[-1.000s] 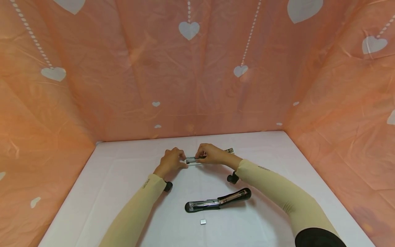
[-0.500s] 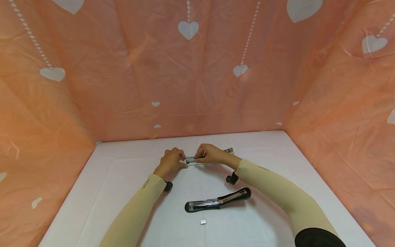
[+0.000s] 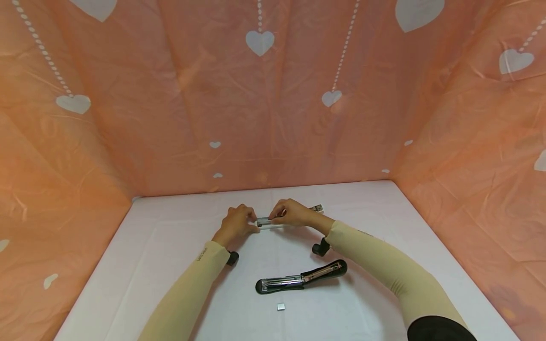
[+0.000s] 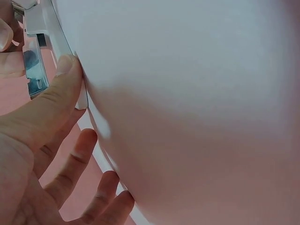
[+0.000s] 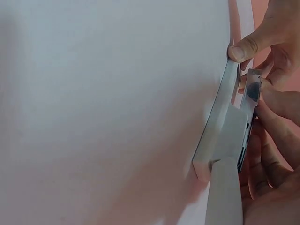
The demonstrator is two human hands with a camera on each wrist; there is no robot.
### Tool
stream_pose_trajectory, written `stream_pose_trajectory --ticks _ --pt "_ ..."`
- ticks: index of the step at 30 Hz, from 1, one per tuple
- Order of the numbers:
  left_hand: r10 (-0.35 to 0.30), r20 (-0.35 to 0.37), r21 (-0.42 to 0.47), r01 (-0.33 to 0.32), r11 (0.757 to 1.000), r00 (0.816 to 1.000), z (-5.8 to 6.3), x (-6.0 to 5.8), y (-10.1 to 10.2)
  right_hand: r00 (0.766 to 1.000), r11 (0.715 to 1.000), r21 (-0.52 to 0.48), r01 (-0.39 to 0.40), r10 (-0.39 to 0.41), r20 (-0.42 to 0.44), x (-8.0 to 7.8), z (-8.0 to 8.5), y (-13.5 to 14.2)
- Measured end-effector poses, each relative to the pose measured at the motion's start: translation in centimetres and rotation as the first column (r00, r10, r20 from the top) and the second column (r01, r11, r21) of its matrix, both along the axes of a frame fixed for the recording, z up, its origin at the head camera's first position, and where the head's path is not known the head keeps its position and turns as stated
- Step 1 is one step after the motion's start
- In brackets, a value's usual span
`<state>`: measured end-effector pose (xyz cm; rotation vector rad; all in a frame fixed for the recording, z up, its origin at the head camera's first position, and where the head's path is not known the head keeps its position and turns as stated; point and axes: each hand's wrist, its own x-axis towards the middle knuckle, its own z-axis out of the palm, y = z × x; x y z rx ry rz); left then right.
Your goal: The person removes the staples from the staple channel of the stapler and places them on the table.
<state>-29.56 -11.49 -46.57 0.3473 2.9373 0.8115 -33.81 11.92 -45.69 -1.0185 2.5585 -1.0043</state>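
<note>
A white stapler (image 3: 273,227), swung wide open, lies on the table's far half between my hands. My left hand (image 3: 236,221) pinches the end of its base; in the left wrist view the thumb (image 4: 68,70) presses on the white base (image 4: 55,35). My right hand (image 3: 293,213) grips the stapler's metal magazine (image 5: 253,86) from behind, fingers curled along it. Behind the right wrist shows the stapler's opened top arm (image 3: 317,208). The inside of the magazine is hidden by fingers.
Closer to me, a black stapler (image 3: 281,282) lies opened out flat. A small silver block, seemingly a staple strip (image 3: 280,307), sits in front of it. An orange curtain with hearts (image 3: 273,118) encloses the white table (image 3: 179,246) at back and sides.
</note>
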Motion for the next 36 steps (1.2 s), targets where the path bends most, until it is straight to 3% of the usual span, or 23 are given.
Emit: stream_pose_trajectory --ticks 7,36 --pt "0.001 0.006 0.009 -0.001 1.0 1.0 -0.1 -0.1 -0.1 0.999 0.999 -0.013 0.032 -0.032 0.026 0.2 0.2 0.0" --pt "-0.011 0.004 -0.009 0.011 1.0 1.0 -0.1 -0.1 -0.1 0.999 0.997 -0.076 0.029 -0.028 0.02 -0.3 0.3 -1.1"
